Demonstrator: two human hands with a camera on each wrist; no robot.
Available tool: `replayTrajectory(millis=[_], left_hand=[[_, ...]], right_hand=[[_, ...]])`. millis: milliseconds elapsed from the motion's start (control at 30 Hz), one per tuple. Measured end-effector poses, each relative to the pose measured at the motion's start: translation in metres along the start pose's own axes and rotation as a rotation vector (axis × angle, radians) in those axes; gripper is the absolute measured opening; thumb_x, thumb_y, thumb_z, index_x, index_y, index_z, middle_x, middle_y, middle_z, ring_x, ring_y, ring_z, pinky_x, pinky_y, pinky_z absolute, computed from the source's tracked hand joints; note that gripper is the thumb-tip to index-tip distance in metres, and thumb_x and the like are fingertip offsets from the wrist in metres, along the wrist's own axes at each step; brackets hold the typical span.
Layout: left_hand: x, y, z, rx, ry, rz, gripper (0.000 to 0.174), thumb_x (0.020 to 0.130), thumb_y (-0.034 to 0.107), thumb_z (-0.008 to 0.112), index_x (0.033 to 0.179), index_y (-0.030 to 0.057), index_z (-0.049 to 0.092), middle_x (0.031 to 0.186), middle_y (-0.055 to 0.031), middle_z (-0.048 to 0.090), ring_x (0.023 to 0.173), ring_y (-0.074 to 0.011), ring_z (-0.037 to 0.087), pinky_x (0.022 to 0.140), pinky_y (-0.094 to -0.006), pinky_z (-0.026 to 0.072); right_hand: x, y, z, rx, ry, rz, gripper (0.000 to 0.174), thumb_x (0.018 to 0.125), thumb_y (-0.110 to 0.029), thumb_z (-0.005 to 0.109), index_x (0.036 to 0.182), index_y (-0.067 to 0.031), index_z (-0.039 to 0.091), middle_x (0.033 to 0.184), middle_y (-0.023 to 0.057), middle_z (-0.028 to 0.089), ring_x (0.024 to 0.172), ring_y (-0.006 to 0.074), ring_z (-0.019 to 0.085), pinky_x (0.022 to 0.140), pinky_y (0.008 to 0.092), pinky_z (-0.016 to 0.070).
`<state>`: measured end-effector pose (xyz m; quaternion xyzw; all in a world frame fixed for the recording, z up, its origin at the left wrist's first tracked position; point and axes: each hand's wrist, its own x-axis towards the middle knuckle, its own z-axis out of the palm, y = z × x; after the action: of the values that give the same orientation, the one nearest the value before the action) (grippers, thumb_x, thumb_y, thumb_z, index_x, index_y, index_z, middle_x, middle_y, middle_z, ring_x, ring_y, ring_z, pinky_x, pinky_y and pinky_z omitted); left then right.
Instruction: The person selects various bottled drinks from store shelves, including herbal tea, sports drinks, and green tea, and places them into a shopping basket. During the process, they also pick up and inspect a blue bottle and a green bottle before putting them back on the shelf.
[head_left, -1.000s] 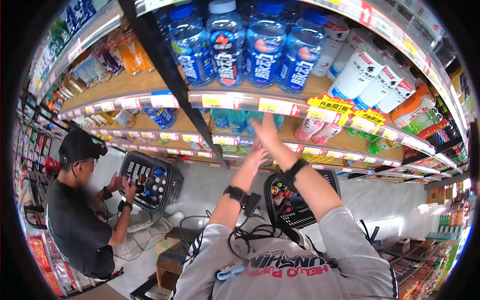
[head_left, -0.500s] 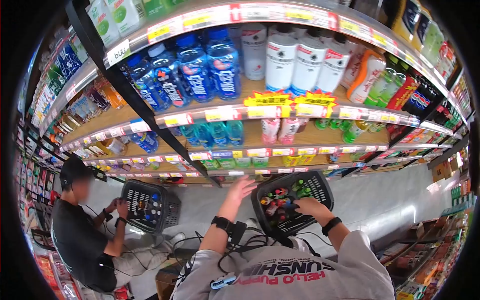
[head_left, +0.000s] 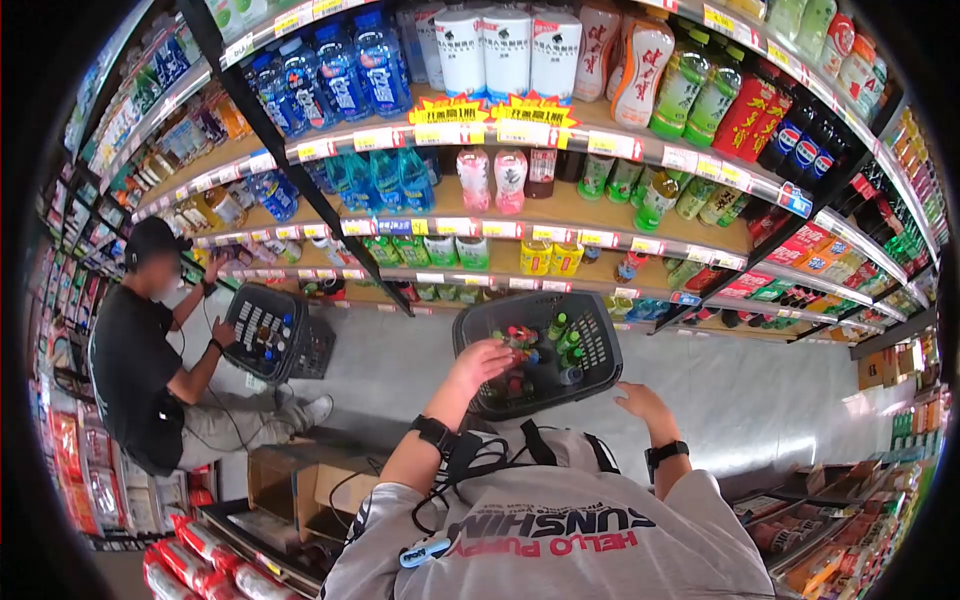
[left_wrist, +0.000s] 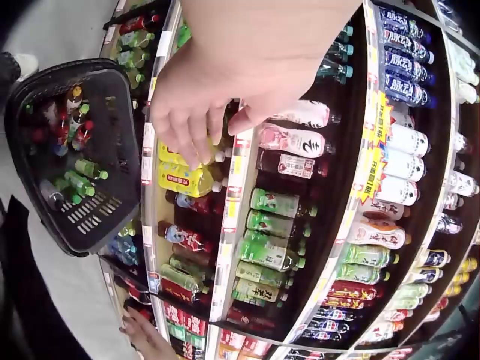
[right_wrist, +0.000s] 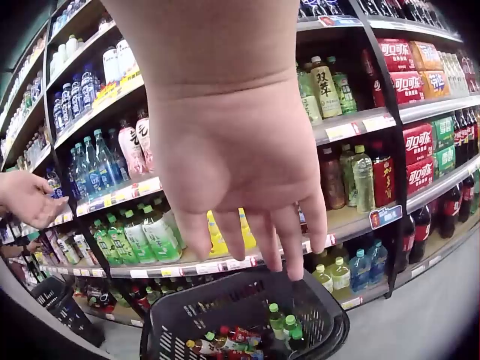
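1. Left hand [head_left: 484,362]: released, fingers loosely extended, nothing in them; it shows over the left side of the basket [head_left: 600,350] in the head view, though the wrist views put it apart from the basket.
2. Right hand [head_left: 643,402]: also empty, fingers extended and pointing down, just beside the basket's near right corner. Can't tell if I touch the rim.
3. Basket sits on the floor [head_left: 740,380] before the shelf [head_left: 715,232]. Inside: green bottles [head_left: 557,326] towards the right, red-labelled bottles [head_left: 521,335] towards the left, mostly lying down.
4. Step in hand, my judgement: handling the basket and its load. Steady the rim with one hand, move bottles with the other; grip round the body, not the cap; lower them, don't drop them. Shift the basket with both hands, evenly, or the bottles may roll.
5. Hidden: my left fingers cover some basket contents in the head view and some yellow-labelled bottles [left_wrist: 176,182] in the left wrist view. The basket's near bottom is cut off in the right wrist view. Labels inside it: too small to read; exact count unclear.
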<state>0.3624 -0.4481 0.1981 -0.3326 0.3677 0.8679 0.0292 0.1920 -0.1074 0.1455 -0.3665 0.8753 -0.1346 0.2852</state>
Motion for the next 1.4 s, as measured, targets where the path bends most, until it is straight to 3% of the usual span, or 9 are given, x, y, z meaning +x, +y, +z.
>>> replayTrajectory(millis=[467,733,800,900,1100,1167,1233,1300,1400], left_hand=[[-0.028,-0.076,-0.042,-0.165,0.159,-0.152,0.041,0.083,0.024,0.043,0.123,0.0122,0.039,0.122,-0.0082,0.048,0.11,-0.0251,0.047,0.087,-0.0341,0.0361],[0.102,-0.174,-0.15,0.018,0.448,-0.254,0.034,0.081,0.027,0.049,0.113,0.0151,0.051,0.113,-0.0023,0.052,0.097,-0.0169,0.051,0.08,-0.0331,0.0375],[0.144,-0.209,-0.175,0.041,0.645,-0.196,0.034,0.079,0.028,0.05,0.11,0.0142,0.054,0.103,-0.0002,0.056,0.088,-0.0133,0.053,0.071,-0.0286,0.0396],[0.199,-0.238,-0.19,0.059,0.561,-0.01,0.033,0.08,0.022,0.048,0.11,0.0133,0.054,0.103,-0.0003,0.056,0.087,-0.0119,0.052,0.07,-0.028,0.0387],[0.249,-0.231,-0.187,-0.284,0.596,-0.322,0.049,0.08,0.022,0.045,0.128,0.0169,0.036,0.13,-0.0061,0.037,0.116,-0.0227,0.038,0.092,-0.0399,0.0273],[0.263,-0.227,-0.189,-0.347,0.643,-0.415,0.056,0.08,0.021,0.045,0.133,0.0187,0.028,0.133,-0.0084,0.032,0.121,-0.0245,0.031,0.096,-0.0423,0.0225],[0.278,-0.219,-0.187,-0.39,0.722,-0.474,0.056,0.081,0.021,0.045,0.134,0.0191,0.027,0.132,-0.0098,0.034,0.12,-0.025,0.033,0.096,-0.0431,0.0226],[0.327,-0.312,-0.22,0.082,0.636,-0.283,0.054,0.082,0.022,0.044,0.133,0.0168,0.027,0.129,-0.0119,0.039,0.113,-0.0253,0.039,0.093,-0.0391,0.0271],[0.325,-0.253,-0.21,-0.182,0.631,-0.353,0.053,0.083,0.025,0.043,0.133,0.0125,0.029,0.123,-0.012,0.043,0.108,-0.0234,0.042,0.088,-0.0332,0.0327]], right_hand=[[-0.003,0.032,0.054,0.145,-0.134,0.065,0.04,0.081,-0.027,0.05,0.113,-0.0037,0.048,0.108,0.0188,0.054,0.101,0.0334,0.05,0.085,0.04,0.0398],[0.039,0.032,0.142,0.292,-0.389,-0.026,0.038,0.08,-0.025,0.052,0.111,-0.0038,0.049,0.111,0.0183,0.052,0.099,0.0334,0.05,0.085,0.0393,0.0403],[0.068,0.046,0.17,0.224,-0.309,-0.119,0.036,0.079,-0.024,0.055,0.111,-0.0065,0.051,0.102,0.0171,0.057,0.09,0.0303,0.055,0.078,0.0366,0.0438],[0.125,0.056,0.204,0.133,-0.31,-0.082,0.033,0.079,-0.022,0.056,0.109,-0.008,0.052,0.094,0.0155,0.06,0.084,0.0276,0.058,0.073,0.0351,0.0457],[0.259,0.043,0.277,0.285,-0.254,0.202,0.024,0.079,-0.018,0.054,0.099,-0.004,0.057,0.083,0.0124,0.062,0.077,0.0197,0.06,0.07,0.028,0.0454],[0.302,0.047,0.311,0.512,-0.23,0.29,0.023,0.079,-0.019,0.056,0.099,-0.0068,0.059,0.084,0.0069,0.063,0.076,0.0163,0.06,0.068,0.0266,0.0452],[0.345,0.018,0.319,0.904,-0.32,0.646,0.026,0.081,-0.026,0.054,0.102,-0.0116,0.058,0.084,0.0035,0.062,0.074,0.0148,0.059,0.066,0.0253,0.0442],[0.389,0.001,0.331,1.025,-0.367,0.625,0.029,0.082,-0.031,0.053,0.106,-0.0143,0.055,0.088,0.0037,0.061,0.077,0.014,0.058,0.067,0.026,0.0436],[0.45,-0.018,0.359,1.09,-0.363,0.605,0.035,0.083,-0.035,0.051,0.111,-0.0146,0.052,0.094,0.0051,0.059,0.081,0.0137,0.056,0.068,0.0282,0.043]])
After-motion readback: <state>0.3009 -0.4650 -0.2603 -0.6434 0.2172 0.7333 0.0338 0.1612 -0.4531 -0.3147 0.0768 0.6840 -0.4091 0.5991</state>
